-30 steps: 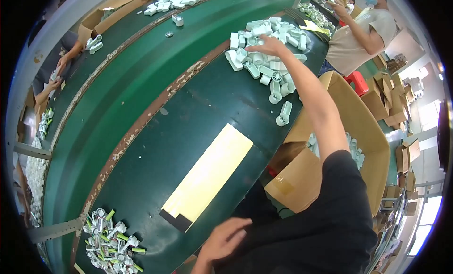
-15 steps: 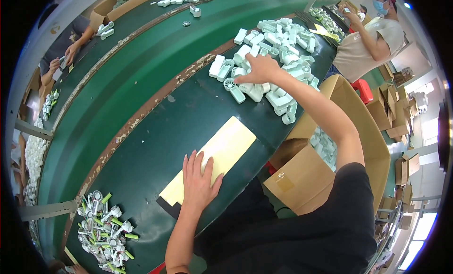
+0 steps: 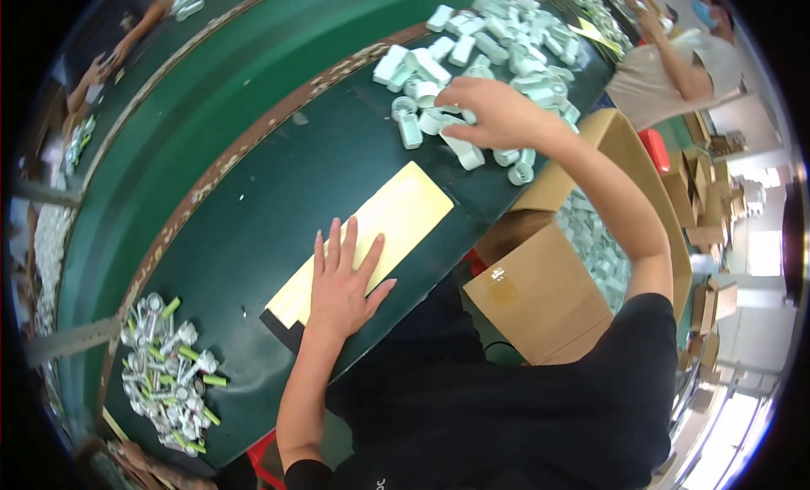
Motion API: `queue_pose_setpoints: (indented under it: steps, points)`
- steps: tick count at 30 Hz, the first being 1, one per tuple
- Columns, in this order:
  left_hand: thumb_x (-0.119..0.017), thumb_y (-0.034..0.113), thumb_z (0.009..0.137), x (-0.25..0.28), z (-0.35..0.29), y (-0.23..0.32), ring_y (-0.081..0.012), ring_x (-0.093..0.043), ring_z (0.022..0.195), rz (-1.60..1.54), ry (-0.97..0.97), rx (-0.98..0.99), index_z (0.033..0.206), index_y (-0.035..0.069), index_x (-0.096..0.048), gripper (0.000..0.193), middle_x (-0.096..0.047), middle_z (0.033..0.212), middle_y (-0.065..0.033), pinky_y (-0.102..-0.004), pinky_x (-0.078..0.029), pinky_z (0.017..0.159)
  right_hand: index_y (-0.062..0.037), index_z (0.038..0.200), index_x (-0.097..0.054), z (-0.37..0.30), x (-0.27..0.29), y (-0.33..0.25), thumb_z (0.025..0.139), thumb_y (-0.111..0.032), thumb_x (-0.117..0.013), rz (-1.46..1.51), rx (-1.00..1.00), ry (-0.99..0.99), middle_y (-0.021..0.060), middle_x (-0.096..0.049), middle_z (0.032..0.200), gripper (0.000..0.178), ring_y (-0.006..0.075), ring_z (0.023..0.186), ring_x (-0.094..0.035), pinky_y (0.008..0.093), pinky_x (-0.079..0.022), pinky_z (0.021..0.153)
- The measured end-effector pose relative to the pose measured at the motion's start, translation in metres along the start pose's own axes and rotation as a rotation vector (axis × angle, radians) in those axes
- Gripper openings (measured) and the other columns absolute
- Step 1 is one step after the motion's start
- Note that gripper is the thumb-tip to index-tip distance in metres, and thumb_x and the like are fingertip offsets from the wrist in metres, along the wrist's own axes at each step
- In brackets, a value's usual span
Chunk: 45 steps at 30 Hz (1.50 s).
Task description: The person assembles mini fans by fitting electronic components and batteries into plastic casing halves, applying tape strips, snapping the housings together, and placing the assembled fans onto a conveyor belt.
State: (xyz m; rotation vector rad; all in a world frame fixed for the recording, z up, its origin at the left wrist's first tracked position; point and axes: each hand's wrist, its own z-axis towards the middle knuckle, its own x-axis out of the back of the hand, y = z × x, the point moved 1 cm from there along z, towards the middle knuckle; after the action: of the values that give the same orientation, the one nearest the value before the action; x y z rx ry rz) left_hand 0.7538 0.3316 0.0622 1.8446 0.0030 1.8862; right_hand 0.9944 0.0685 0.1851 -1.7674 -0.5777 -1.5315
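Head view: brown cardboard carton (image 3: pixel 540 292) stood at three o'clock; your left hand (image 3: pixel 342 289) splayed on yellow oblong sheet (image 3: pixel 407 205), right hand (image 3: pixel 496 110) half-curled over pale-green plastic parts (image 3: pixel 528 63), grip uncertain.

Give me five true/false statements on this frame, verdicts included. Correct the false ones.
1. The left hand is spread on the yellow sheet. True.
2. The right hand is inside the cardboard box. False: it is at the pile of pale green parts on the dark green surface.
3. More pale green parts lie in the cardboard box. True.
4. The mixed pile with bright green pieces lies right of the yellow sheet. False: it lies to its left.
5. The person's sleeves are black. True.
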Motion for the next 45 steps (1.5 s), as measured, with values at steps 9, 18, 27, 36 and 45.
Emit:
queue_pose_setpoints:
  steps: [9, 18, 27, 36, 45]
  points:
    - [-0.066, 0.028, 0.099, 0.006, -0.078, 0.012, -0.05, -0.027, 0.154, 0.126, 0.042, 0.246, 0.151, 0.014, -0.055, 0.055, -0.035, 0.165, -0.0226, -0.065, -0.019, 0.125, -0.0017, 0.113, -0.069, 0.029, -0.073, -0.04, 0.083, -0.017, -0.079, -0.263, 0.232, 0.16, 0.0147, -0.066, 0.107, 0.036, 0.0369, 0.108, -0.06, 0.0478, -0.049, 0.093]
    - [-0.07, 0.03, 0.096, 0.006, -0.151, 0.001, -0.0459, -0.029, 0.154, -0.029, 0.263, 0.465, 0.151, 0.011, -0.053, 0.061, -0.038, 0.164, -0.0207, -0.0641, -0.021, 0.125, 0.0006, 0.111, -0.07, 0.069, -0.082, -0.194, 0.089, -0.013, -0.074, 0.18, 0.498, -0.135, 0.0159, -0.068, 0.103, 0.026, 0.0377, 0.1, -0.064, 0.0456, -0.053, 0.087]
    - [-0.062, 0.038, 0.097, -0.004, -0.138, -0.017, -0.0475, -0.023, 0.157, -0.083, 0.235, 0.363, 0.158, 0.013, -0.046, 0.068, -0.031, 0.169, -0.0204, -0.0628, -0.018, 0.126, -0.0037, 0.12, -0.066, 0.111, -0.195, -0.417, 0.088, -0.028, -0.078, 0.505, 0.67, 0.181, 0.0132, -0.064, 0.112, 0.042, 0.0348, 0.105, -0.066, 0.0442, -0.057, 0.086]
    - [-0.056, 0.031, 0.097, -0.004, -0.13, -0.017, -0.0453, -0.034, 0.153, -0.151, 0.26, 0.358, 0.156, 0.012, -0.05, 0.062, -0.043, 0.163, -0.0214, -0.0569, -0.022, 0.126, -0.0015, 0.118, -0.063, 0.078, -0.165, -0.376, 0.088, -0.026, -0.078, 0.736, 0.339, 0.338, 0.0165, -0.068, 0.108, 0.041, 0.0408, 0.102, -0.067, 0.0498, -0.054, 0.085]
    - [-0.07, 0.027, 0.093, 0.034, -0.114, -0.004, -0.0491, -0.034, 0.149, 0.165, 0.071, 0.351, 0.149, 0.005, -0.055, 0.062, -0.044, 0.159, -0.0232, -0.0627, -0.024, 0.125, 0.0, 0.124, -0.059, 0.014, -0.182, -0.22, 0.094, -0.015, -0.075, 0.862, -0.245, 0.762, 0.0131, -0.068, 0.101, 0.037, 0.0253, 0.083, -0.066, 0.0348, -0.053, 0.071]
